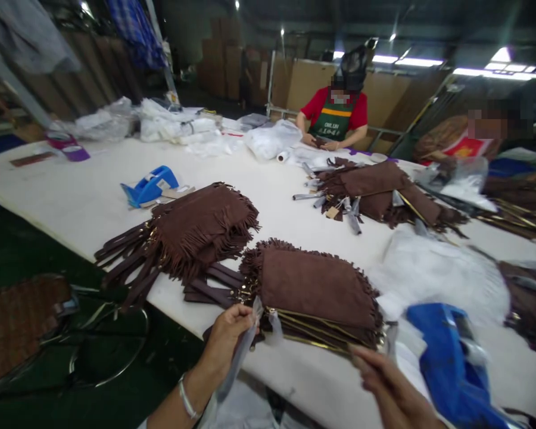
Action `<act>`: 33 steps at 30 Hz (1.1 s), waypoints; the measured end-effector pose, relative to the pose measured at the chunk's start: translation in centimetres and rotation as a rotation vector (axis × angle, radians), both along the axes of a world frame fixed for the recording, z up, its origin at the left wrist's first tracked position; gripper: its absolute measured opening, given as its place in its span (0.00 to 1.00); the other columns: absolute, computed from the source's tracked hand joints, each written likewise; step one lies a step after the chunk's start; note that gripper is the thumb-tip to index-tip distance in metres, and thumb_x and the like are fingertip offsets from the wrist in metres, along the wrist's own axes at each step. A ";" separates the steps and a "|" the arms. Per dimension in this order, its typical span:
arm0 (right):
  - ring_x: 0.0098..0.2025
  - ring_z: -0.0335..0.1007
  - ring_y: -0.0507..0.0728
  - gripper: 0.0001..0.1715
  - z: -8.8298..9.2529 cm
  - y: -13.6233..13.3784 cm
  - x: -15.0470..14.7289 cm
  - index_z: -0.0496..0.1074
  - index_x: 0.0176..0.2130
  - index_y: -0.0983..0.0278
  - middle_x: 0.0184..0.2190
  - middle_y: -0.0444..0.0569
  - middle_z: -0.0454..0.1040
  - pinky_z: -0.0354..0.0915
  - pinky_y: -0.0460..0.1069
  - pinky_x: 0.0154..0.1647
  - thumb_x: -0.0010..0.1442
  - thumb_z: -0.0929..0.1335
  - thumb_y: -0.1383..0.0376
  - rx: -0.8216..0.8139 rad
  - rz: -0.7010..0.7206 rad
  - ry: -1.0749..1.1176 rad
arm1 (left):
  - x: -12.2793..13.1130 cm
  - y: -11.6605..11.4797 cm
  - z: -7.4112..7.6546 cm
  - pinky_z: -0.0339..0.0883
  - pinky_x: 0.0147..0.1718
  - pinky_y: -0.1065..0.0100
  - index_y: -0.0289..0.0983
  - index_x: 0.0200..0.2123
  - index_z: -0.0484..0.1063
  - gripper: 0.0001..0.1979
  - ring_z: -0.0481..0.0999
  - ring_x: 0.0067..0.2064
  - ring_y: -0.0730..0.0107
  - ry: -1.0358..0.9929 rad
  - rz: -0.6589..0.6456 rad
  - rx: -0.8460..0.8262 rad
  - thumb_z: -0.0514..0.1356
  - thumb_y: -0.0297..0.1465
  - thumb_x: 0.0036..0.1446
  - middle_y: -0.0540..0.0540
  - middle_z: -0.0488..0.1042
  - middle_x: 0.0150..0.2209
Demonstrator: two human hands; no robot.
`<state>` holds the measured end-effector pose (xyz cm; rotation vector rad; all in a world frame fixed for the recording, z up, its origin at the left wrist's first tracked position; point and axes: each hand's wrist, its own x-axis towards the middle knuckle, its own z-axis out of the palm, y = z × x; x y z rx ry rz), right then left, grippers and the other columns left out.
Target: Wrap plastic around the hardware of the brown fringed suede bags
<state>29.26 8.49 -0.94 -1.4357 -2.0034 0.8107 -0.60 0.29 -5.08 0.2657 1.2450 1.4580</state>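
My left hand [226, 339] pinches a strip of translucent plastic [243, 351] at the left end of a stack of brown fringed bags [312, 286]. Gold zippers run along the stack's near edge, and straps with metal clasps stick out to its left. A second bit of plastic [276, 325] hangs beside the pinched strip. Over the near right corner of this stack is my right hand [390, 384], its fingers stretched out and nothing visible in them; whether they touch the bags I cannot tell. Further left lies another pile of brown fringed bags [201, 226] with dangling straps.
Blue tape dispensers stand at the right [451, 357] and back left [152, 186]. Beyond are more brown bags [375, 190] with wrapped parts, white plastic bags [442, 274] and two people, one in a green apron [333, 119]. A stool [22, 328] stands left of the white table [93, 196].
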 end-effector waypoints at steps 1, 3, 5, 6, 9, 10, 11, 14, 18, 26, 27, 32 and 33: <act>0.32 0.72 0.56 0.17 0.1 -0.6 -3.7 0.76 0.44 0.57 0.37 0.49 0.77 0.69 0.46 0.32 0.59 0.65 0.55 -0.078 0.149 0.072 | 0.1 -0.1 0.0 0.64 0.21 0.72 0.37 0.34 0.68 0.11 0.68 0.23 0.73 0.005 -0.001 0.009 0.65 0.36 0.51 0.50 0.72 0.24; 0.32 0.71 0.54 0.16 0.2 -1.5 -10.3 0.76 0.43 0.59 0.34 0.48 0.76 0.68 0.46 0.33 0.64 0.62 0.60 -0.109 0.348 0.203 | 0.2 -0.2 0.1 0.63 0.21 0.73 0.37 0.33 0.68 0.11 0.68 0.22 0.74 0.032 -0.001 0.022 0.65 0.36 0.51 0.50 0.72 0.24; 0.32 0.70 0.53 0.16 0.1 -2.0 -14.7 0.76 0.44 0.59 0.34 0.48 0.75 0.67 0.46 0.35 0.65 0.61 0.64 -0.076 0.476 0.257 | 0.0 -0.1 0.2 0.62 0.22 0.73 0.37 0.32 0.69 0.11 0.68 0.22 0.74 0.060 0.008 0.027 0.66 0.36 0.50 0.51 0.73 0.24; 0.33 0.70 0.53 0.17 -0.1 -2.1 -16.0 0.76 0.45 0.59 0.34 0.48 0.75 0.67 0.45 0.35 0.65 0.60 0.66 -0.058 0.512 0.252 | -0.1 -0.1 0.2 0.63 0.24 0.73 0.36 0.32 0.69 0.11 0.69 0.23 0.74 0.070 0.015 0.034 0.66 0.35 0.50 0.50 0.73 0.25; 0.33 0.70 0.53 0.19 -0.6 -2.1 -17.4 0.75 0.47 0.58 0.32 0.47 0.74 0.64 0.45 0.35 0.65 0.59 0.69 -0.005 0.533 0.157 | -0.4 -0.1 0.5 0.65 0.30 0.72 0.35 0.30 0.71 0.11 0.72 0.28 0.72 0.099 0.019 0.064 0.68 0.34 0.48 0.49 0.75 0.27; 0.33 0.70 0.53 0.19 -0.6 -2.1 -17.4 0.75 0.47 0.58 0.32 0.47 0.73 0.64 0.44 0.35 0.65 0.59 0.70 0.016 0.523 0.114 | -0.5 -0.2 0.6 0.65 0.31 0.72 0.35 0.30 0.71 0.10 0.73 0.29 0.71 0.107 0.013 0.073 0.68 0.34 0.48 0.48 0.75 0.27; 0.33 0.70 0.53 0.20 -0.7 -2.2 -17.4 0.75 0.47 0.57 0.31 0.47 0.73 0.63 0.44 0.35 0.65 0.59 0.71 0.037 0.511 0.070 | -0.7 -0.2 0.8 0.65 0.31 0.72 0.35 0.29 0.71 0.10 0.73 0.29 0.71 0.106 0.004 0.079 0.68 0.33 0.48 0.48 0.76 0.28; 0.33 0.70 0.52 0.20 -0.4 -2.4 -17.6 0.75 0.46 0.57 0.31 0.47 0.72 0.62 0.44 0.35 0.65 0.59 0.72 0.076 0.483 -0.054 | -1.0 -0.5 1.3 0.64 0.30 0.71 0.36 0.30 0.72 0.09 0.72 0.28 0.71 0.032 -0.046 0.085 0.67 0.34 0.49 0.48 0.75 0.27; 0.30 0.70 0.51 0.19 0.1 -2.6 -18.4 0.75 0.45 0.57 0.30 0.46 0.71 0.59 0.42 0.30 0.64 0.59 0.72 0.109 0.476 -0.157 | -1.7 -0.9 1.7 0.64 0.30 0.69 0.35 0.31 0.71 0.06 0.71 0.26 0.71 -0.102 -0.090 0.092 0.65 0.29 0.49 0.47 0.75 0.26; 0.32 0.74 0.54 0.26 0.4 -2.5 -19.0 0.69 0.54 0.55 0.33 0.47 0.75 0.61 0.43 0.31 0.61 0.59 0.75 0.143 0.490 -0.287 | -2.1 -1.8 1.8 0.64 0.35 0.68 0.34 0.34 0.73 0.07 0.73 0.33 0.66 -0.076 -0.154 0.120 0.63 0.25 0.47 0.45 0.76 0.31; 0.33 0.74 0.54 0.27 0.5 -2.5 -19.0 0.67 0.54 0.55 0.35 0.47 0.76 0.62 0.44 0.32 0.60 0.59 0.76 0.135 0.489 -0.286 | -2.0 -1.9 1.7 0.64 0.36 0.68 0.34 0.34 0.73 0.08 0.73 0.34 0.66 -0.043 -0.157 0.127 0.64 0.25 0.47 0.44 0.76 0.32; 0.33 0.76 0.56 0.26 0.6 -2.8 -19.3 0.64 0.54 0.59 0.36 0.47 0.78 0.63 0.45 0.31 0.58 0.60 0.76 0.087 0.423 -0.218 | -1.1 -1.9 0.8 0.62 0.32 0.70 0.34 0.31 0.73 0.10 0.72 0.32 0.67 0.123 -0.061 0.081 0.69 0.31 0.46 0.45 0.76 0.30; 0.32 0.76 0.56 0.25 0.5 -2.9 -19.3 0.64 0.54 0.59 0.35 0.46 0.78 0.63 0.45 0.30 0.59 0.61 0.75 0.077 0.405 -0.200 | -0.9 -1.8 0.6 0.61 0.31 0.70 0.34 0.30 0.73 0.09 0.71 0.30 0.68 0.130 -0.034 0.062 0.68 0.33 0.47 0.46 0.75 0.28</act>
